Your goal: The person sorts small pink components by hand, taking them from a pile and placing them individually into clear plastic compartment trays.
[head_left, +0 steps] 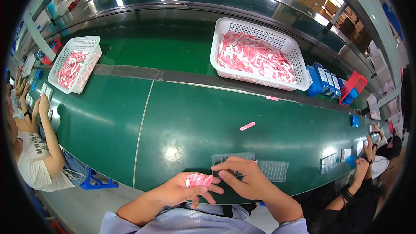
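My left hand (186, 190) is cupped at the table's near edge, closed round a bunch of small pink-and-white strips (198, 180). Just to its right, my right hand (242, 175) hovers with index finger stretched toward the left and thumb apart; nothing shows in it. Partly under the right hand lies a clear slotted plastic tray (225, 157). A second clear slotted tray (273, 171) sits right beside it, its slots seeming unfilled. Farther off on the green table (190, 121) lies a loose pink strip (248, 126), and another pink strip (272, 98) rests near the dark seam.
A large white basket (260, 80) heaped with strips stands at the far middle; a smaller white basket (80, 84) stands far left. Blue boxes (323, 81) and a red basket (353, 87) are at right. Co-workers sit at left (39, 156) and right (368, 164).
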Motion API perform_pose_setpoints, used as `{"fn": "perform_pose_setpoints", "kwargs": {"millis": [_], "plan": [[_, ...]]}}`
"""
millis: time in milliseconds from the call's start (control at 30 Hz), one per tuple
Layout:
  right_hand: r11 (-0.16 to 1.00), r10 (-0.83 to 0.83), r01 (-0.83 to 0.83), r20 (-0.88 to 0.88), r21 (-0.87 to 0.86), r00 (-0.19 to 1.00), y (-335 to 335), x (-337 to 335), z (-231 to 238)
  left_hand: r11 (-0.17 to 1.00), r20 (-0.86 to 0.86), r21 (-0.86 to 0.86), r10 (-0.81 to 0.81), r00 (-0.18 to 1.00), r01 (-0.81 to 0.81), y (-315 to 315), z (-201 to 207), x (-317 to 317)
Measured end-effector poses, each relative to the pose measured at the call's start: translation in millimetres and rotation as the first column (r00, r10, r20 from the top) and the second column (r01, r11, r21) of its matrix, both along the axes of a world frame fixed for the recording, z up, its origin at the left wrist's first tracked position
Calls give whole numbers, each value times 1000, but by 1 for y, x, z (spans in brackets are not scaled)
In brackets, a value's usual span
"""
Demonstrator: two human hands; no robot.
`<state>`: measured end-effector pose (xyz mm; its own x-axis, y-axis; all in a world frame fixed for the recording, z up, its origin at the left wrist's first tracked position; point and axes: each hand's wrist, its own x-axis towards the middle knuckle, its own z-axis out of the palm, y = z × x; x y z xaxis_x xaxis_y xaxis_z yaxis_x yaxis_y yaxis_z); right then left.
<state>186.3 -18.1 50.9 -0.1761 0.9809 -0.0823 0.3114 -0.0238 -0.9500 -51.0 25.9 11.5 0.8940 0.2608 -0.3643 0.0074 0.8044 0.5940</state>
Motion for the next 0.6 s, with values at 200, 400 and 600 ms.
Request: {"fn": "perform_pose_setpoints", "kwargs": {"millis": [200,400,600], "plan": [[996,86,-85,78,-20,993,3,0,2,999,19,-47,14,1000,-13,-3,-1,3],[997,73,-73,51,4,996,2,3,-5,997,-38,-57,43,998,-45,-2,-1,0],[994,104,-102,78,-27,992,4,1,-4,996,-97,77,62,993,-55,-3,12,8]]}}
